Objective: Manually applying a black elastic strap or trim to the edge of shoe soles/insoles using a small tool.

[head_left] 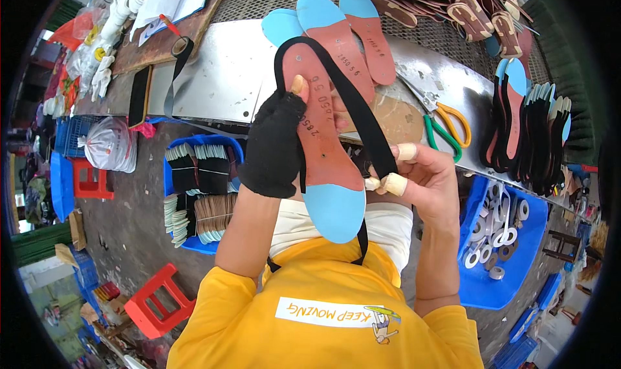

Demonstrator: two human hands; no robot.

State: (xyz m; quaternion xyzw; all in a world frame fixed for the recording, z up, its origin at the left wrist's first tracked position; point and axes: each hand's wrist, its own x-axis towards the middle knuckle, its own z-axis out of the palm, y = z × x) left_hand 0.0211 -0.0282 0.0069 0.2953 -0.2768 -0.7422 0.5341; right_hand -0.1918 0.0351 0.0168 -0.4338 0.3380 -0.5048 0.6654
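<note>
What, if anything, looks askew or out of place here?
The white and grey ring-shaped rolls lie jumbled in the blue plastic bin at right, which looks untidy. Oddly mismatched, the left hand wears a black fabric glove while the right hand is ungloved. No clear spill or damage shows.

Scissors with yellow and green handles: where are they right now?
In the head view, the scissors lie right of centre on the metal table, just beyond the person's right hand.
</note>
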